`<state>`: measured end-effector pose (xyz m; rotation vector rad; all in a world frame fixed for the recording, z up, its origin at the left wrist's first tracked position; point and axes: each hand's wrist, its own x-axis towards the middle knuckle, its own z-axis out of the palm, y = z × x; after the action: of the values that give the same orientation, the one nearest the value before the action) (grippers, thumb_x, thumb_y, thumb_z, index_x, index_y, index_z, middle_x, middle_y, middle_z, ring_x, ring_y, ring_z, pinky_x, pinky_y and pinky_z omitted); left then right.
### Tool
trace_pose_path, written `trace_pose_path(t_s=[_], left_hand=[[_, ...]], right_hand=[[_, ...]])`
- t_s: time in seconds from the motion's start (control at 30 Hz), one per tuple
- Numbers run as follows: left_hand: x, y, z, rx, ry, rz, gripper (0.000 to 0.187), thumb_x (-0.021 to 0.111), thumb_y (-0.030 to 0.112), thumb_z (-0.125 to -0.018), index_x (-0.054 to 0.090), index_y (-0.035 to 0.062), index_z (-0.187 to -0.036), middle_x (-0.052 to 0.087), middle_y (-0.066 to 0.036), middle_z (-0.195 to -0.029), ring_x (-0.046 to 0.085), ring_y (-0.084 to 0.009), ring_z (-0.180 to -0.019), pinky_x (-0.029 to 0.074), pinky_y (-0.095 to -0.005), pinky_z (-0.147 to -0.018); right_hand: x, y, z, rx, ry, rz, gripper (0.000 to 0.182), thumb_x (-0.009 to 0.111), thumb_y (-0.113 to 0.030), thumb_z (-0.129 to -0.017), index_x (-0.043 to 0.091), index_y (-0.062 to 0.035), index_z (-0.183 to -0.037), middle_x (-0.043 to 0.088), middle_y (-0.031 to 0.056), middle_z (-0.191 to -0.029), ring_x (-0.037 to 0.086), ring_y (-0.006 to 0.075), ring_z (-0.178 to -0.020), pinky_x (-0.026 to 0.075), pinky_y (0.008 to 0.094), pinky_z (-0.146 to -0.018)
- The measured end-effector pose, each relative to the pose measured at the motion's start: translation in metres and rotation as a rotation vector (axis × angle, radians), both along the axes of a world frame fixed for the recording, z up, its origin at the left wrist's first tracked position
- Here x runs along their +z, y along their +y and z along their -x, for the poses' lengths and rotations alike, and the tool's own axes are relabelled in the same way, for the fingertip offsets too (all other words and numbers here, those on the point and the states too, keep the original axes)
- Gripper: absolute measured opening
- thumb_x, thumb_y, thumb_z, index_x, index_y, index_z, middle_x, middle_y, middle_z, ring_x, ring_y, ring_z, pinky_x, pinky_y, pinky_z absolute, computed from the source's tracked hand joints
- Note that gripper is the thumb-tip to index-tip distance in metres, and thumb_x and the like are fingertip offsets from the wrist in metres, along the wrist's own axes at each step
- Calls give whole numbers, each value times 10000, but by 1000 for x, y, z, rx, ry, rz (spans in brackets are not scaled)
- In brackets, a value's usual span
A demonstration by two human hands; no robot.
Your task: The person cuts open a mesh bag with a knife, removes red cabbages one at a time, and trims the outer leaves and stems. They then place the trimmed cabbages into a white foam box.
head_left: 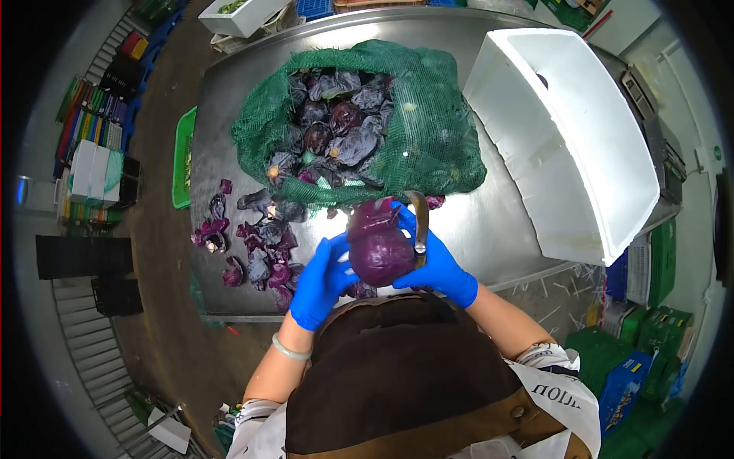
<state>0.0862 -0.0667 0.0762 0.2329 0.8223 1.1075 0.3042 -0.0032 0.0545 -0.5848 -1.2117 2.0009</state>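
Observation:
A peeled, glossy red cabbage (380, 256) is held between my two gloved hands, just in front of my apron. My left hand (321, 281), in a blue glove, has its fingers against the cabbage's left side. On the other side my right hand (437, 264), also gloved in blue, grips a knife (419, 218) with a curved, brownish metal blade. The blade points away from me along the cabbage's right side, and the handle is mostly hidden by the hand. A loose outer leaf (373, 216) stands up from the cabbage's far side.
A green mesh sack (428, 130) of red cabbages lies open on the steel table (497, 229). Trimmed purple leaves (267, 245) lie at the left. A white foam box (520, 153) stands at the right. A green crate (182, 161) is beyond the left edge.

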Motion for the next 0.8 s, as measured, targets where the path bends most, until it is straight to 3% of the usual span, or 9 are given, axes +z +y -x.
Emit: trace_pose_path(t_s=[0.13,0.17,0.27,0.3,0.33,0.43,0.53,0.63,0.8], left_hand=[[21,-2,-26,-55,272,-65,568,596,217,-907,370,42,-1399,517,-113,-1311,542,-242,-1172,463,-378,-974],[22,1,-21,-102,304,-50,580,620,178,-890,371,44,-1396,516,-110,-1305,541,-230,-1167,456,-365,-985],[12,-1,-23,-266,531,-146,744,709,47,-765,354,47,-1418,533,-97,-1283,556,-214,-1148,454,-336,-981],[10,-1,-22,-299,490,-90,860,753,49,-717,302,59,-1449,525,-105,-1293,540,-221,-1171,441,-349,-1000],[9,0,-21,-331,450,-35,978,797,50,-669,249,71,-1479,518,-113,-1304,525,-228,-1194,428,-361,-1019],[11,-1,-21,-328,561,-474,1144,850,94,-639,117,112,-1518,467,-142,-1357,464,-255,-1270,388,-387,-1068],[17,0,-24,-221,734,-585,1271,872,103,-601,1,141,-1526,412,-156,-1401,425,-284,-1306,363,-405,-1089],[21,2,-27,-104,910,-620,1249,864,100,-609,6,87,-1517,384,-153,-1410,426,-280,-1300,367,-400,-1087],[15,13,-40,-55,1008,-747,1194,890,138,-596,118,36,-1502,378,-154,-1422,423,-269,-1303,353,-396,-1092]], right_hand=[[0,1,9,56,-72,-44,1104,866,-96,-645,167,-78,-1501,321,105,-1472,373,229,-1344,377,404,-1089],[3,0,14,-69,22,22,870,833,-110,-701,354,-75,-1427,507,86,-1307,525,210,-1193,458,359,-997],[14,14,3,-43,-441,-174,536,809,-122,-718,584,-31,-1196,622,51,-1067,584,145,-975,489,309,-847],[15,15,5,-201,-487,-335,281,786,-174,-760,664,-21,-961,631,34,-818,570,119,-776,475,281,-724],[12,20,4,-282,-530,-356,273,776,-190,-772,659,-16,-948,631,58,-819,579,138,-759,478,292,-710],[-16,52,-5,-527,-644,-307,283,736,-252,-812,651,0,-906,630,124,-826,593,196,-706,481,326,-673],[-17,53,-15,-378,-854,-354,525,749,-271,-799,569,-43,-1236,660,81,-988,593,161,-705,489,311,-667],[-10,27,-14,-52,-322,210,707,753,-293,-809,430,-80,-1400,615,8,-1128,531,46,-639,455,201,-566],[-27,-13,-4,103,201,541,413,664,-323,-867,546,-17,-1118,587,29,-783,552,93,-590,447,213,-498]])
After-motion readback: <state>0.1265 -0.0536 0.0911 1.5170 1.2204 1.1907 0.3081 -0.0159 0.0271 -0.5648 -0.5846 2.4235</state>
